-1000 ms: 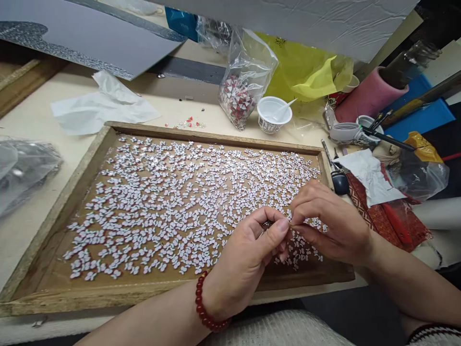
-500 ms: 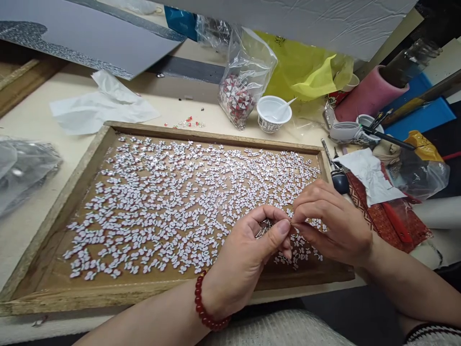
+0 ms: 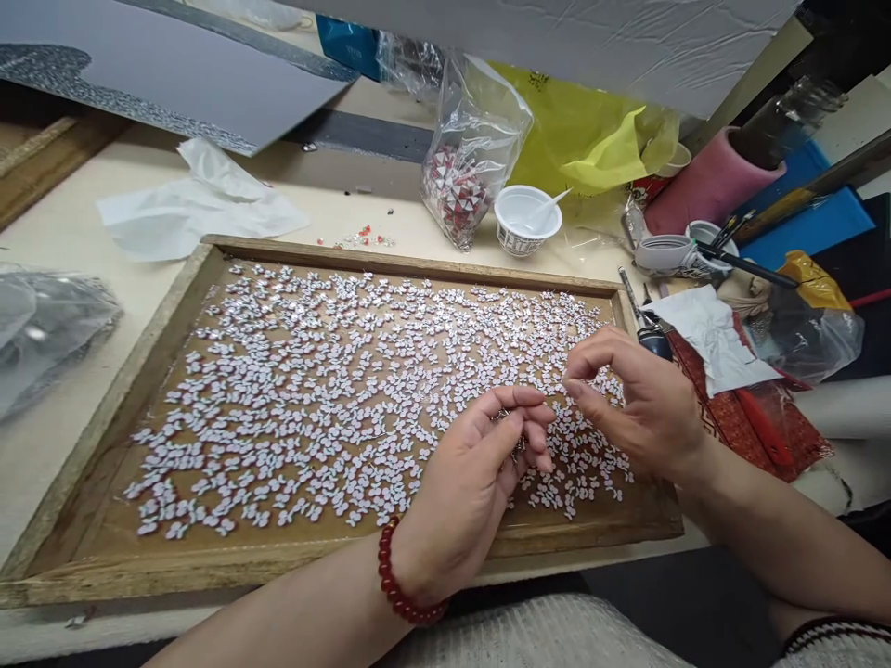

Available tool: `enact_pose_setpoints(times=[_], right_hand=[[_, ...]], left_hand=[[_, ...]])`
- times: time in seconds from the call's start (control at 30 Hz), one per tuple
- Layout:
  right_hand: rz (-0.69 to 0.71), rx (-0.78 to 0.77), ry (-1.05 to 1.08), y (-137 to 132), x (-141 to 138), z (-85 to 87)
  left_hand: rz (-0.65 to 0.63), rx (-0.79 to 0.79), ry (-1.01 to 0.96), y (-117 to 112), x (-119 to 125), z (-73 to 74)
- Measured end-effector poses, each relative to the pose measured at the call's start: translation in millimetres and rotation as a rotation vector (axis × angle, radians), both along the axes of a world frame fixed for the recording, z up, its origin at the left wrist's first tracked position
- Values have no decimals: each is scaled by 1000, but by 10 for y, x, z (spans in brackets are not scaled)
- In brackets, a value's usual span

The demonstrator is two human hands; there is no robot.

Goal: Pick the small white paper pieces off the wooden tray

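Over the right part of a wooden-framed tray [image 3: 278,571], my left hand [image 3: 466,473] is cupped, its fingers curled around several small metal pins [image 3: 519,443], mostly hidden in the palm. A red bead bracelet [image 3: 400,583] circles that wrist. To the right and a little higher, my right hand [image 3: 644,404] has thumb and forefinger brought together in a pinch; anything between them is too small to name. Beneath both hands, many tiny white-backed, cherry-shaped pieces [image 3: 299,399] cover the brown bottom of the tray.
Behind the tray stand a clear bag [image 3: 459,195] of red and white pieces and a white cup [image 3: 527,223] with a spoon. Crumpled tissue [image 3: 201,209] lies back left. A dark-handled tool [image 3: 652,339], white paper [image 3: 716,334] and red patterned cloth [image 3: 800,445] crowd the right side.
My hands have come apart from where their fingertips met. The right hand has risen slightly, and the left thumb has shifted back over its palm. The tray has stayed put.
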State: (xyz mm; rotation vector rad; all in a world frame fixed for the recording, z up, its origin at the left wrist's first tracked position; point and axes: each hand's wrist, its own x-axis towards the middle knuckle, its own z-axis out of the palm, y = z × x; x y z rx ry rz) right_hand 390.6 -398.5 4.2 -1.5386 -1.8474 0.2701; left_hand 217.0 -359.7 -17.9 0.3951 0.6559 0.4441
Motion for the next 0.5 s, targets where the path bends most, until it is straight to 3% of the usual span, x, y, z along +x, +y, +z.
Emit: enact_pose_setpoints(times=[0.17, 0.33, 0.5], right_hand=[[-72, 49, -228, 161, 180, -82], [-83, -9, -481, 329, 266, -255], [-100, -35, -540, 395, 242, -294]], left_hand=[[-66, -35, -71, -12, 9, -10], [-111, 0, -41, -1, -3, -12], [-99, 10, -49, -6, -21, 1]])
